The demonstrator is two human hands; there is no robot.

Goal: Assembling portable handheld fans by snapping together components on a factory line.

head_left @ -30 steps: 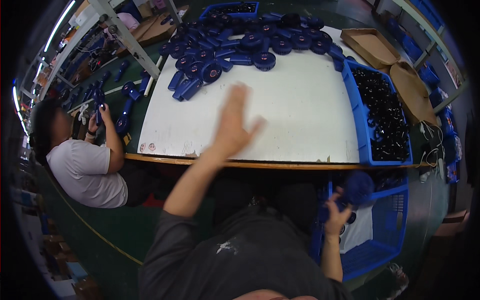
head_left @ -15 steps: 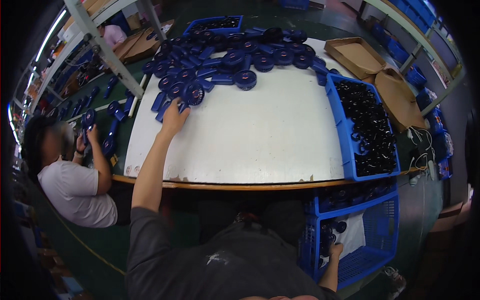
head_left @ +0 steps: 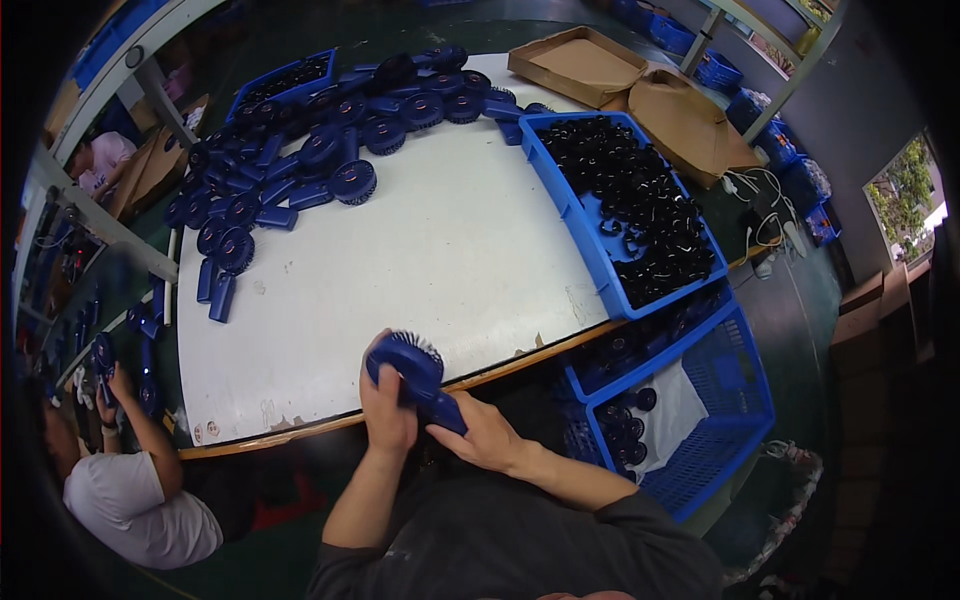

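A dark blue handheld fan (head_left: 418, 362) is held between my two hands over the front edge of the white table. My left hand (head_left: 388, 410) wraps round its round grille head, thumb across it. Lower down, my right hand (head_left: 484, 436) is closed on the handle end; whether it also holds a small part is hidden by the fingers. Farther off, many similar blue fans (head_left: 352, 182) lie heaped along the far and left side of the white tabletop (head_left: 420, 265).
At the table's right stands a blue tray (head_left: 577, 222) of small black curved parts. Cardboard trays (head_left: 578, 66) lie behind it. Below the table edge, a blue crate (head_left: 745, 390) holds round dark pieces and a white sheet. A co-worker (head_left: 140, 505) sits at left holding a fan.
My left hand has come from the heap to the front edge with a fan. My right hand has left the lower crate and closed on the handle. The view has swung right.
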